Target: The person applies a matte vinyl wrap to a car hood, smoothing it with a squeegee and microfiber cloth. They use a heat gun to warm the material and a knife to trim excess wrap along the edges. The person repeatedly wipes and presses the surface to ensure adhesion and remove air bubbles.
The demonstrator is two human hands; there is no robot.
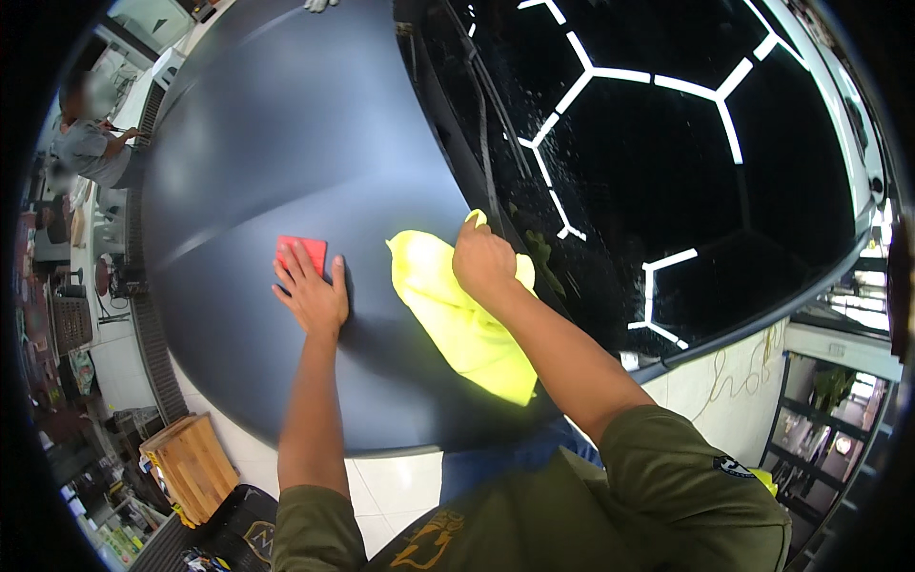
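A red square pad (315,250) lies on the matte dark car hood (276,114). My left hand (316,294) rests on it, fingers stretched out and flat over it, the thumb apart at its right side. My right hand (484,257) is closed around the upper part of a bright yellow cloth (457,329). A loop of the cloth sticks out above the fist. The rest hangs down to the left over the hood, close to the windshield's lower edge.
A glossy black windshield (762,219) with hexagonal light reflections lies to the right. A grey-white glove (320,5) shows at the top edge. Another person (91,148) is at the far left. A wooden box (193,465) and a black container (238,534) stand at the lower left.
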